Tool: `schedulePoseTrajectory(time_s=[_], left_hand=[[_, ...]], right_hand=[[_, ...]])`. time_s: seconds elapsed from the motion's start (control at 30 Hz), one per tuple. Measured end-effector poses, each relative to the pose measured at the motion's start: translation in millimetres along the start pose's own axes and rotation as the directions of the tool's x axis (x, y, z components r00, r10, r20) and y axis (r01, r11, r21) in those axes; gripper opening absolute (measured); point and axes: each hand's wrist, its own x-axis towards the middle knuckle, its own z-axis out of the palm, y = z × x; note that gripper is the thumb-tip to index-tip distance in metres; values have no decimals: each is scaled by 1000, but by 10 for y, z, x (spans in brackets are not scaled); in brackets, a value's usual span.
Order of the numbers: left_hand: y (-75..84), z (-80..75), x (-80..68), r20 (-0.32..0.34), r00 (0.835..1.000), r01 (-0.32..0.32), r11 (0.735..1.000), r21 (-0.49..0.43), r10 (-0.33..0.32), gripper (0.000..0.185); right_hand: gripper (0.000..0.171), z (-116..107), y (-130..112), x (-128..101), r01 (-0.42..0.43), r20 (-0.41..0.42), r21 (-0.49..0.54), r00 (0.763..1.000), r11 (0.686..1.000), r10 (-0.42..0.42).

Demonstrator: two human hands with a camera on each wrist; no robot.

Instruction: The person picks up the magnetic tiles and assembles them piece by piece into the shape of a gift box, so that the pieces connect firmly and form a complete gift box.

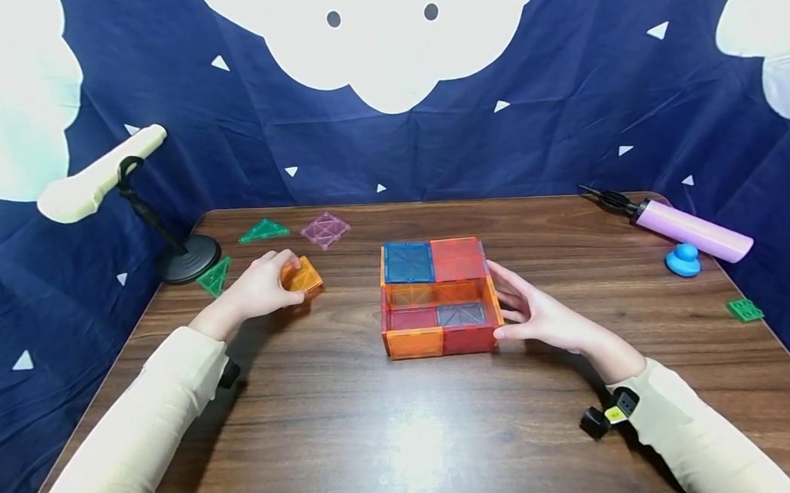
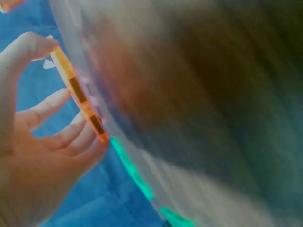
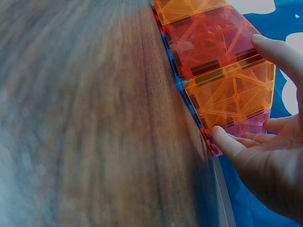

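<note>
My left hand [image 1: 261, 285] pinches an orange square magnetic tile [image 1: 304, 276] between thumb and fingertips, left of a box built of tiles; the left wrist view shows this orange piece edge-on. The box [image 1: 414, 343] has orange and red front walls. Across its back half lie a blue tile [image 1: 408, 263] and a red tile [image 1: 459, 258]; its front half is uncovered, with a greyish tile [image 1: 461, 315] visible inside. Along the box's right side, my right hand [image 1: 542, 317] is spread, thumb at the front corner and fingertips against the orange wall [image 3: 232, 92].
Two green triangular tiles [image 1: 264, 229] and a purple square tile [image 1: 325, 229] lie at the back left, near a black stand [image 1: 190, 257] bearing a cream object. At right are a pink pump [image 1: 693, 230], a blue toy [image 1: 682, 260] and a green brick [image 1: 745, 310].
</note>
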Motion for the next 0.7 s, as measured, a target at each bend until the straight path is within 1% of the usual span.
schedulePoseTrajectory(time_s=[0.07,0.13,0.23,0.33,0.43,0.53,0.63,0.67,0.7], left_hand=[[84,-5,13,-43,998,-36,999,-26,35,49],[190,-10,29,-90,993,-80,996,-49,75,49],[380,-8,44,-158,977,-152,986,-65,140,48],[598,-10,37,-200,957,-230,970,-75,212,48],[815,-4,19,-228,930,-314,946,-79,289,48],[1015,16,-7,-249,894,-402,911,-86,371,47],[1193,57,-33,-246,865,-471,878,-90,438,48],[1246,79,-41,-239,857,-488,868,-90,457,48],[1297,103,-49,-229,853,-498,863,-91,468,47]], right_hand=[[105,-1,-5,-2,0,-2,0,1000,1000,0],[105,-2,-9,-4,-1,-5,-1,1000,1000,1],[105,-1,-7,-5,-1,-7,-3,1000,1000,1],[104,4,-5,-2,0,-4,-1,1000,1000,0],[104,7,2,0,3,1,3,1000,1000,-3],[104,4,9,3,7,4,3,1000,1000,-7],[103,0,13,6,12,4,-1,1000,1000,-12],[103,-1,12,7,12,4,-1,1000,1000,-12],[103,-2,15,7,11,3,-2,1000,1000,-11]])
